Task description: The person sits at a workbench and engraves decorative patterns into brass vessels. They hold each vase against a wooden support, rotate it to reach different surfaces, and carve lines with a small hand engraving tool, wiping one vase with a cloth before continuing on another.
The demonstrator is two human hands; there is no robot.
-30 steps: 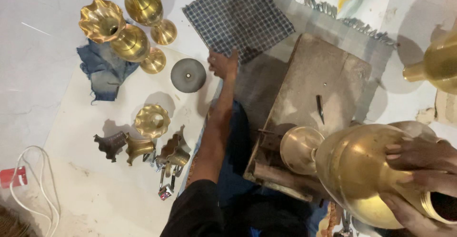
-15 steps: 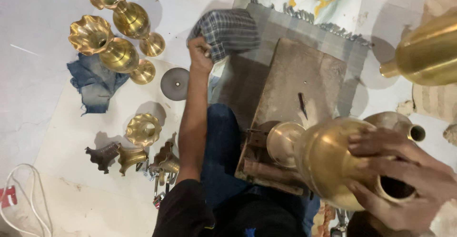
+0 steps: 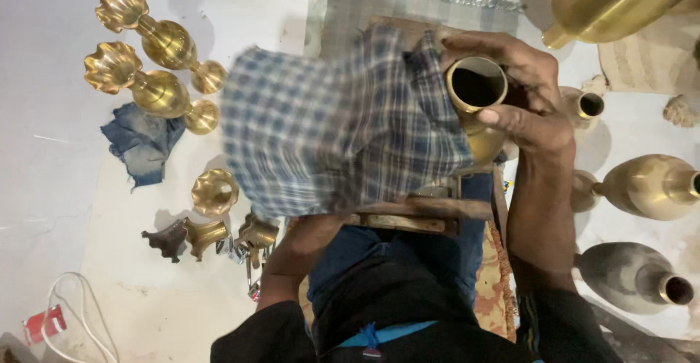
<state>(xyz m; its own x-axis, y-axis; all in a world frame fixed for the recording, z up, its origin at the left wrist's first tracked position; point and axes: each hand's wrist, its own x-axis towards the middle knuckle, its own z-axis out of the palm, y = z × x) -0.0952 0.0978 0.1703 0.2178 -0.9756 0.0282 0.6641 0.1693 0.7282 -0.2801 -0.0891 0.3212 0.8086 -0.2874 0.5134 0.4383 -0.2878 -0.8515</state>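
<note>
Brass vase (image 3: 477, 107) sits near the middle of the picture, at about 1 o'clock, with its dark round mouth facing up. The right hand (image 3: 521, 93) is wrapped around its neck, fingers curled tight on the rim. A blue checked cloth (image 3: 339, 126) lies against the vase at its 9 o'clock side and looks blurry. The left hand is hidden under the cloth, so I cannot tell how it is shaped. Two shiny flower-top vases (image 3: 149, 60) lie on the floor at 10 o'clock, beside a blue rag (image 3: 142, 144).
</note>
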